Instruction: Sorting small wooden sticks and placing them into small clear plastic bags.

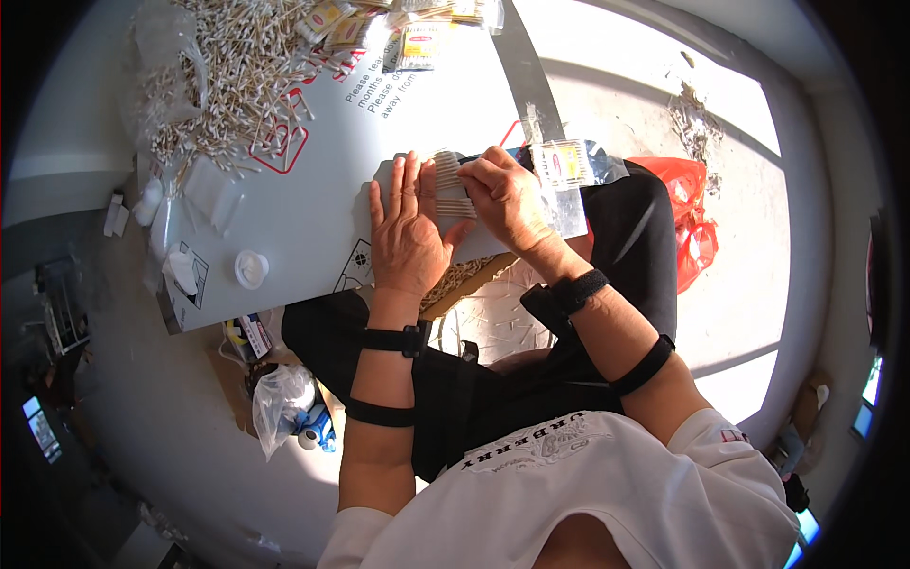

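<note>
My left hand [410, 242] lies flat on the white board [313, 213], fingers stretched out, beside a neat row of cotton swabs [445, 173]. The thumb reaches toward the lower swabs of that row. Across from it, my right hand [507, 204] is closed, fingertips pinched at the right ends of the swabs. What sits inside the pinch is hidden by the fingers. Just right of this hand is a filled clear packet of cotton swabs [561, 163] with a yellow and red label. Under the right wrist shows a piece of clear plastic [569, 213].
A large loose heap of cotton swabs [237, 71] covers the board's far left, with several filled packets [419, 45] beside it. A small white cup [251, 269] stands near the left edge. Below the board's edge is an open cardboard box [483, 277]. Red plastic bags [697, 237] lie right.
</note>
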Demonstrator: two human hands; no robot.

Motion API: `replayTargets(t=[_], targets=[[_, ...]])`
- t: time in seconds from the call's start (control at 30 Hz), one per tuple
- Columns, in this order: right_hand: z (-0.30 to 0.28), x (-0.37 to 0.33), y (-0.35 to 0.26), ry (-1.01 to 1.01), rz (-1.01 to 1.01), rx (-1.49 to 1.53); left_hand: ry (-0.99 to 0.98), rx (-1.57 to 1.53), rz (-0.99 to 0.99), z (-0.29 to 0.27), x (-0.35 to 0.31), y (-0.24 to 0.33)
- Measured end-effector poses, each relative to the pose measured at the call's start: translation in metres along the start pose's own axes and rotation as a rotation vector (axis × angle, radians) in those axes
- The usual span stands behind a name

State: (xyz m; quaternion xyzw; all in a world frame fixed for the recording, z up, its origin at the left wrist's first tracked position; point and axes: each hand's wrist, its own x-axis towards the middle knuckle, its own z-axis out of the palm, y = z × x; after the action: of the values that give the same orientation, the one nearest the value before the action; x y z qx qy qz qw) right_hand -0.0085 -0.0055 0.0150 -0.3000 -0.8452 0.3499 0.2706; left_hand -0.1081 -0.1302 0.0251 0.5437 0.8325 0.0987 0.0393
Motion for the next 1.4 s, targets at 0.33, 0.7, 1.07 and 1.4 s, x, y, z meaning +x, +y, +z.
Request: replayTargets(t=[0.33,0.7,1.07,1.4], targets=[[0.001,-0.002,0.001,0.016,-0.005,0.001,-0.009,0.012,-0.006,-0.001,0.000,0.000],[-0.009,-0.013,0.005,-0.056,-0.083,0.188,0.010,-0.020,-0.009,-0.001,0.000,0.001],[-0.013,-0.022,0.002,-0.142,-0.139,0.070,0.029,-0.017,0.001,0.003,-0.001,-0.001],[-0.010,-0.022,-0.001,-0.086,-0.121,0.080,0.016,-0.023,-0.005,0.002,-0.001,0.000]])
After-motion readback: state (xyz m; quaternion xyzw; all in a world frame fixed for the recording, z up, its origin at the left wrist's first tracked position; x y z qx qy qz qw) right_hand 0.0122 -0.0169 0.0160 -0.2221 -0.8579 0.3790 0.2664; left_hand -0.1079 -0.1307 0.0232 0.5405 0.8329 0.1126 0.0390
